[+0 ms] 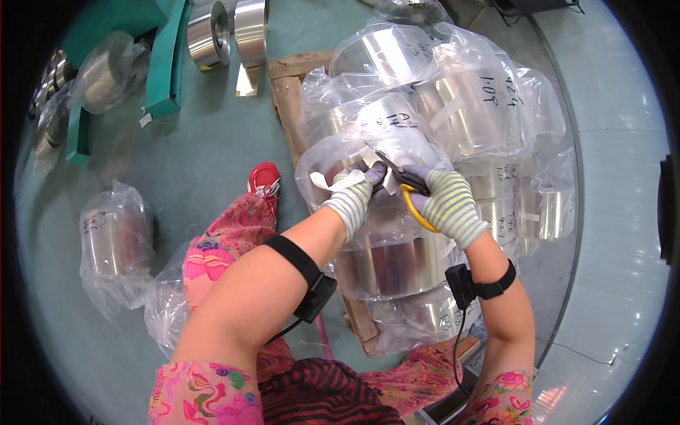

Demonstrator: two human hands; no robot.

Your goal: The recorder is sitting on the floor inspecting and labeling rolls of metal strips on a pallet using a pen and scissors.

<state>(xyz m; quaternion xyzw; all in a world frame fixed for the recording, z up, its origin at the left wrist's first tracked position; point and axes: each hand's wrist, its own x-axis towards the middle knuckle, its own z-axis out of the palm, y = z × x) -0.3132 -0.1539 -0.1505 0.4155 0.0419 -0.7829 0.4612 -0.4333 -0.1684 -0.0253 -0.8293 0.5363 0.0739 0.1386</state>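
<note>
My right hand (448, 202), in a striped knit glove, is closed around scissors (412, 198) with yellow and black handles. Their dark blades reach up and left over a clear plastic bag (319, 159). Close by on the left, my left hand (356, 196), gloved alike, is closed with its fingertips pinched together near the blades. A curled white strip (336, 183) sticks out from its fingers. Beneath both hands, a shiny metal foil roll (386, 265) is wrapped in plastic. Just beyond is another wrapped roll (386, 113) with dark handwriting.
Several bagged rolls (471, 106) crowd the wooden pallet (287, 106). Another bagged roll (113, 234) stands on the green floor at left. Bare metal coils (209, 35) and a green steel frame (164, 78) are at far left. My red shoe (263, 178) is beside the pallet.
</note>
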